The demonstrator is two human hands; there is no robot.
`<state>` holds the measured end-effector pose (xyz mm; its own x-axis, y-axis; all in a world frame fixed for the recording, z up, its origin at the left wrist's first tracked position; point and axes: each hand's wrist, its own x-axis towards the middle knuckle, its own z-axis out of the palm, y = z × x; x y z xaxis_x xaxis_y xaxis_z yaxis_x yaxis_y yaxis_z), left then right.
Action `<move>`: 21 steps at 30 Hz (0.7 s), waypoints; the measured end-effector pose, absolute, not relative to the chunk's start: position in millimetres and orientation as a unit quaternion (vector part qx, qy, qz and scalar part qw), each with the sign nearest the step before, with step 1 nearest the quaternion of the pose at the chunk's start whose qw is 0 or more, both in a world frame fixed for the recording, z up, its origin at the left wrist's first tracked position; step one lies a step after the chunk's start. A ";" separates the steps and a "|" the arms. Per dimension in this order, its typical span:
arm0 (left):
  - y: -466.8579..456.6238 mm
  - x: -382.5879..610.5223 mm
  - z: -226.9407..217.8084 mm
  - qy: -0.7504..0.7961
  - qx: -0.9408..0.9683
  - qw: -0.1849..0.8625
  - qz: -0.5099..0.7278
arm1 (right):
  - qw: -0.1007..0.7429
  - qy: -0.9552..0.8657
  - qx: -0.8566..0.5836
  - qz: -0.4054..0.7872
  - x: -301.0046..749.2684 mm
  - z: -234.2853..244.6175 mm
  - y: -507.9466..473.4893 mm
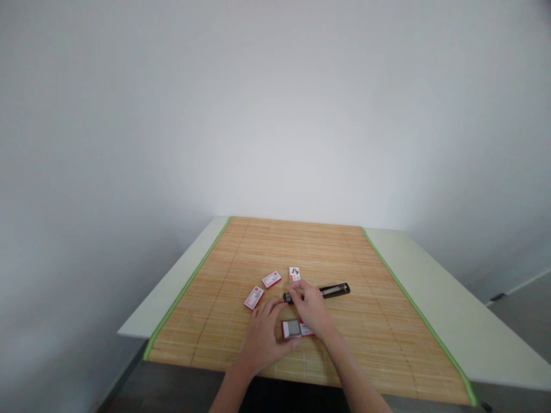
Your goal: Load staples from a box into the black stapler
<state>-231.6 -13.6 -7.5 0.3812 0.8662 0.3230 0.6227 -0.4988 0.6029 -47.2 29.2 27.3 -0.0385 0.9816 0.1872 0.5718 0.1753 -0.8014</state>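
Observation:
My left hand [263, 338] rests on a bamboo mat [387, 321] with its thumb against a small open box [293, 328], red and white with a grey inside. My right hand [312, 307] is closed in a pinch on the left end of a black stapler [333, 290] that lies flat on the mat. Three small red-and-white boxes lie just beyond the hands: one [253, 297] at the left, one [271, 280] in the middle, one [295, 274] farther back.
The mat has green edging [189, 284] and covers a pale table [451, 310] set against a plain white wall. Bare table strips show on both sides of the mat. Dark floor [525, 304] lies to the right.

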 end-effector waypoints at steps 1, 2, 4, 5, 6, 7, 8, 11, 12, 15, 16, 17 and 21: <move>-14.2 -233.3 -6.9 0.455 0.806 0.204 0.318 | 0.367 -0.678 -0.577 0.270 -45.1 31.7 23.4; -14.7 -234.6 -6.2 0.449 0.806 0.211 0.322 | 0.352 -0.691 -0.569 0.274 -43.1 35.1 16.3; -15.2 -235.7 -4.7 0.443 0.807 0.219 0.324 | 0.308 -0.723 -0.553 0.277 -39.7 38.2 0.1; -15.2 -235.4 -4.2 0.441 0.808 0.220 0.324 | 0.281 -0.738 -0.549 0.274 -38.6 37.6 -8.0; -15.0 -234.6 -3.9 0.439 0.809 0.221 0.323 | 0.255 -0.750 -0.550 0.266 -37.8 35.7 -15.1; -14.6 -233.5 -4.0 0.440 0.808 0.220 0.324 | 0.232 -0.756 -0.555 0.256 -37.4 32.7 -21.0; -14.1 -232.3 -4.4 0.440 0.808 0.218 0.326 | 0.213 -0.759 -0.564 0.246 -37.4 29.0 -25.3; -12.9 -229.7 -6.2 0.445 0.805 0.213 0.331 | 0.181 -0.758 -0.585 0.224 -39.1 17.8 -29.0; -12.6 -229.5 -6.7 0.445 0.804 0.214 0.331 | 0.178 -0.758 -0.588 0.222 -40.1 15.1 -28.2; -12.3 -230.8 -6.5 0.441 0.804 0.222 0.333 | 0.170 -0.753 -0.593 0.230 -42.3 12.7 -24.3; -12.3 -231.8 -6.0 0.439 0.804 0.225 0.334 | 0.170 -0.751 -0.593 0.236 -41.6 13.8 -23.2; -12.3 -232.9 -5.6 0.436 0.803 0.228 0.335 | 0.173 -0.749 -0.593 0.241 -39.6 15.8 -22.3; -12.6 -238.5 -5.6 0.429 0.801 0.243 0.339 | 0.206 -0.731 -0.603 0.245 -13.3 27.7 -22.0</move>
<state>-238.5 -12.6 -5.6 0.4024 0.8520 0.3349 0.5227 -0.5142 0.6800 -13.3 -22.0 27.7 -0.1880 0.9822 0.0066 0.7803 0.1534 -0.6063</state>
